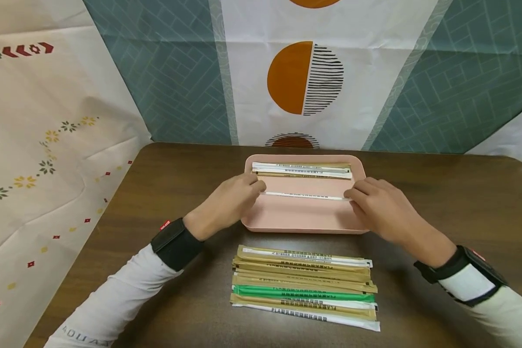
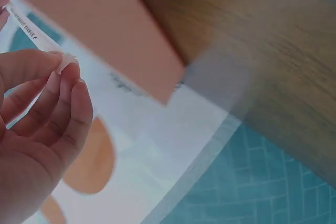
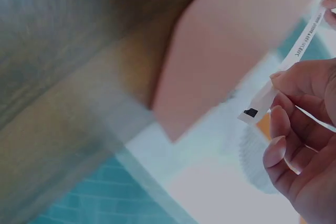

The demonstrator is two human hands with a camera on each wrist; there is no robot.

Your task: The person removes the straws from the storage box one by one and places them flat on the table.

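Note:
A white paper-wrapped straw (image 1: 303,195) stretches level between both hands, over the pink tray (image 1: 304,216). My left hand (image 1: 237,197) pinches its left end between thumb and fingers, and the left wrist view shows the wrapper tip (image 2: 68,62) poking out. At the other end my right hand (image 1: 380,205) pinches the straw; in the right wrist view a flat wrapper end with a dark mark (image 3: 252,112) sticks out past the thumb. Along the tray's far side lie several wrapped straws (image 1: 302,170), white and tan.
On the brown table (image 1: 191,299) in front of the tray lies a row of several wrapped straws, mostly tan (image 1: 304,276), with a green one (image 1: 304,293) and white ones (image 1: 306,315) among them. A patterned cloth (image 1: 252,96) hangs behind the table; another cloth (image 1: 69,159) hangs at the left.

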